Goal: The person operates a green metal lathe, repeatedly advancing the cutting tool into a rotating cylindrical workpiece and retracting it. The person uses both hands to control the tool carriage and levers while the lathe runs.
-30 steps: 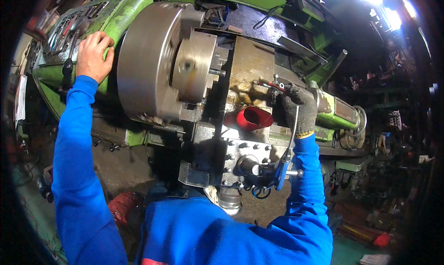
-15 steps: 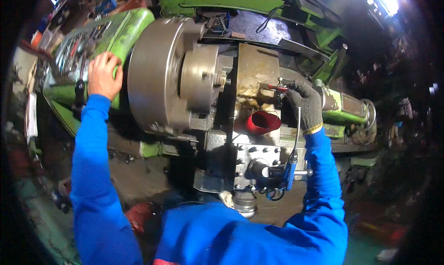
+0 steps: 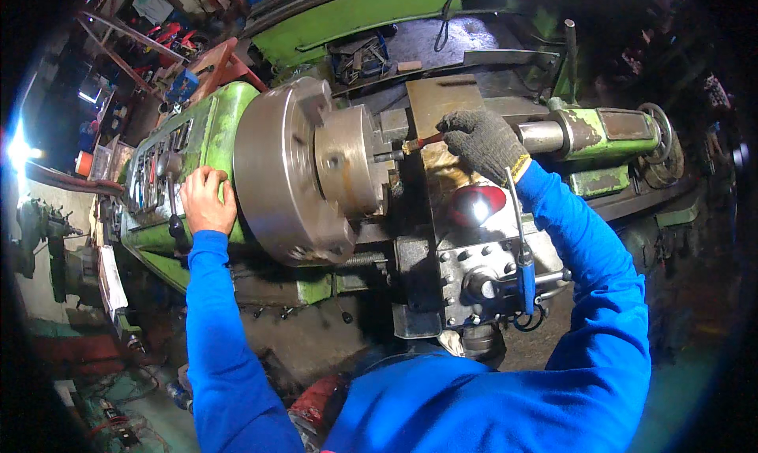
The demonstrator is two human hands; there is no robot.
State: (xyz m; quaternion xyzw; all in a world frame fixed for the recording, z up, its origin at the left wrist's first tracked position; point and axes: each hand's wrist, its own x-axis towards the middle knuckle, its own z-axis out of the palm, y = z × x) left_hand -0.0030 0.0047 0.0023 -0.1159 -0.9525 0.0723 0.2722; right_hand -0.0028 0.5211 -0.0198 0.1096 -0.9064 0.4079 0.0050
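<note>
My left hand [image 3: 208,201], bare, lies with fingers apart on the green lathe headstock [image 3: 230,113], near a black-knobbed lever [image 3: 173,204]. My right hand [image 3: 483,143], in a dark knit glove, is closed on a small red-handled brush [image 3: 429,140]. The brush points left, its bristle end close to a short metal stub at the face of the round workpiece [image 3: 344,161]; whether it touches I cannot tell. That workpiece sits in the jaws of the big steel chuck [image 3: 264,172]. Below my right hand stands a red cup [image 3: 477,206] with a bright glare on it.
The bolted tool post [image 3: 478,284] carries a blue-handled hose nozzle [image 3: 525,283], its thin tube rising beside my right forearm. The green tailstock [image 3: 588,133] with its handwheel is at the right. Hand tools [image 3: 154,169] lie on the headstock top. Metal pieces fill a tray behind the chuck.
My right hand has moved up and left, bringing the brush to the workpiece. The chuck and workpiece, blurred before, look sharp now. The view has shifted; my left hand stays on the headstock.
</note>
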